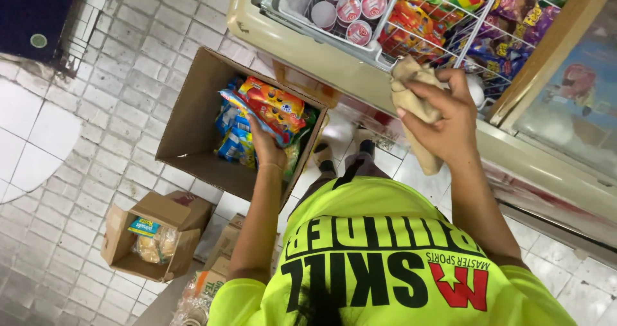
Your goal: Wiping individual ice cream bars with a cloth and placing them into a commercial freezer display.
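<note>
The cream-coloured chest freezer (302,56) fills the top of the view, its lid open over white wire baskets (479,24) that hold round pink-and-white tubs (350,11) and bright wrapped ice creams (418,24). Below and to the left of the freezer, on the pale tiled floor (83,126), stands a large open brown cardboard box (193,107) partly filled with colourful snack packets. Further down-left from the freezer sits a smaller open cardboard box (122,236) with clear bags of pale biscuits inside. The person wears a bright yellow-green printed shirt (385,262) and leans toward the freezer. The left hand (267,143) reaches down into the large box, its fingers closed around a bundle of orange, red and blue packets (267,107) lifted just above the rest. The right hand (443,117) is raised at the freezer's front rim, fingers curled tightly round a crumpled tan cloth (414,98) pressed against the edge beside the baskets. As a judgement, the bundle looks loosely held from beneath, so a packet could slide out and drop back into the box or onto the floor; and with the cloth hand occupied and the body bent, the lifted packets could snag on the box flap nearest the freezer.
</note>
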